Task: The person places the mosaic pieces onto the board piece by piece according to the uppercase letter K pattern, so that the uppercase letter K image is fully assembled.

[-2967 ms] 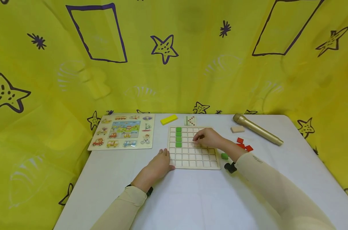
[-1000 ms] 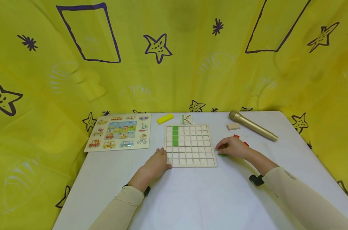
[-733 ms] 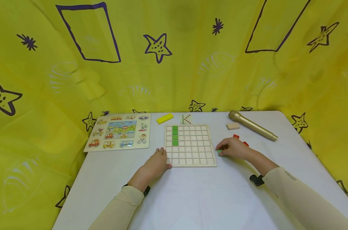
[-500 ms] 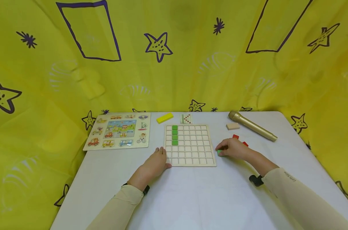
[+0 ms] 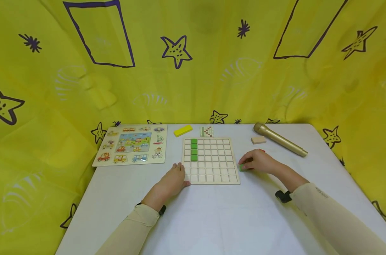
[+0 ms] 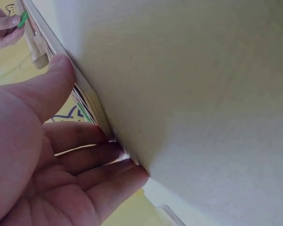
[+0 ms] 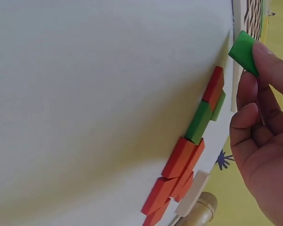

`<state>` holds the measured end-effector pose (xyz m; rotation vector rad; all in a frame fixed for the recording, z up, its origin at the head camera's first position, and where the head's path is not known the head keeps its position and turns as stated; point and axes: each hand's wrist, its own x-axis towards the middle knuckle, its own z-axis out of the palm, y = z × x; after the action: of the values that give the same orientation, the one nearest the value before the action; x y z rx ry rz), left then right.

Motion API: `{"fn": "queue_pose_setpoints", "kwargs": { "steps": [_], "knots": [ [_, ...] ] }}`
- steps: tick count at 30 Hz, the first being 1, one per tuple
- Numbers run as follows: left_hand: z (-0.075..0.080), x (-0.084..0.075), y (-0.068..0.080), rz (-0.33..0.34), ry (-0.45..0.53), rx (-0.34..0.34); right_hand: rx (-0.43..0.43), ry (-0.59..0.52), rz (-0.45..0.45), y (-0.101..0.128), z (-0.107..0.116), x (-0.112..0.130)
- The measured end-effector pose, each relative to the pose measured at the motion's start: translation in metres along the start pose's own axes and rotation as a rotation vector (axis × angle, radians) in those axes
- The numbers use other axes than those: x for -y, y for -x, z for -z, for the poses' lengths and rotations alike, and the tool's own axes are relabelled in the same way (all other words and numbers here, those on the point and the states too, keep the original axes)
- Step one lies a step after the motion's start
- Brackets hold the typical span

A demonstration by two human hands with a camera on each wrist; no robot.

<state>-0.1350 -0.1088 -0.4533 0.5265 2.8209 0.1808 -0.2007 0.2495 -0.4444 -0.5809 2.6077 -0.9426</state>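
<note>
A white table [image 5: 212,219] stands before a yellow curtain [image 5: 193,63] drawn with purple stars. From the left lie a vehicle puzzle board [image 5: 132,145], a yellow block [image 5: 183,130], a pattern card [image 5: 207,131], a wooden grid board [image 5: 210,161] with four green tiles in one column, red tiles [image 7: 179,165], a pale block [image 5: 258,140] and a gold microphone [image 5: 280,139]. The left hand [image 5: 172,184] rests flat, fingers relaxed against the board's near-left corner. The right hand [image 5: 259,163], knuckles up just right of the board, pinches a green tile [image 7: 244,52] between thumb and fingertips.
</note>
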Motion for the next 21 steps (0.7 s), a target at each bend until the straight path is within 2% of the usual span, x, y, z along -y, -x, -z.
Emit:
{"fn": "queue_pose_setpoints", "kwargs": {
  "steps": [6, 14, 21],
  "knots": [
    [0.001, -0.001, 0.000, 0.014, 0.010, 0.008, -0.031, 0.029, 0.005, -0.010, 0.002, 0.008],
    [0.003, 0.000, 0.001, 0.006, 0.007, 0.005, -0.010, -0.013, 0.044, -0.024, 0.001, 0.021],
    [0.003, -0.001, 0.001, 0.015, 0.011, 0.010, -0.009, -0.003, 0.052, -0.036, -0.002, 0.030]
  ]
}}
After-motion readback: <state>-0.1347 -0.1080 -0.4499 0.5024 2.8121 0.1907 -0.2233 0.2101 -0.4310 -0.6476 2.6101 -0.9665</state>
